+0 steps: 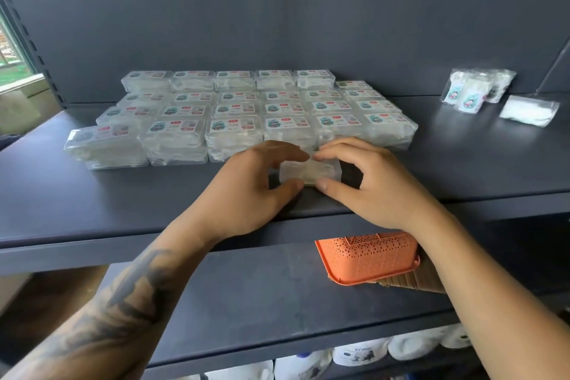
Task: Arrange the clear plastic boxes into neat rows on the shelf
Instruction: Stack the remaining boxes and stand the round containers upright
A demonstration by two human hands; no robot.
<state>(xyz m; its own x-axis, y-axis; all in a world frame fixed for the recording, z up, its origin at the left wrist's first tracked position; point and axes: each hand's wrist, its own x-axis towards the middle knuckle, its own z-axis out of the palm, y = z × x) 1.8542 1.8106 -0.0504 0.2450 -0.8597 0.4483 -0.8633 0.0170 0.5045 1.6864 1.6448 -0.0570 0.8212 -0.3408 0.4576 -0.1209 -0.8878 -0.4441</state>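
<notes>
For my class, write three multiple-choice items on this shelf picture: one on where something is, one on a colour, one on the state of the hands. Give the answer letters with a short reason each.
1. Where is the perforated basket?
A. On the top shelf beside the boxes
B. On the lower shelf, below the right forearm
C. Inside a clear box

2. What colour is the shelf?
A. White
B. Dark grey-blue
C. Orange

3. What are the two hands doing?
A. Both rest flat on the shelf, apart
B. Only one touches a box
C. Both hold one clear box between them

Answers:
1. B, the orange basket sits on the lower shelf under the right arm.
2. B, its surface and back wall are dark grey-blue.
3. C, the left hand and right hand have fingers around the clear box in front of the arranged rows.
</notes>
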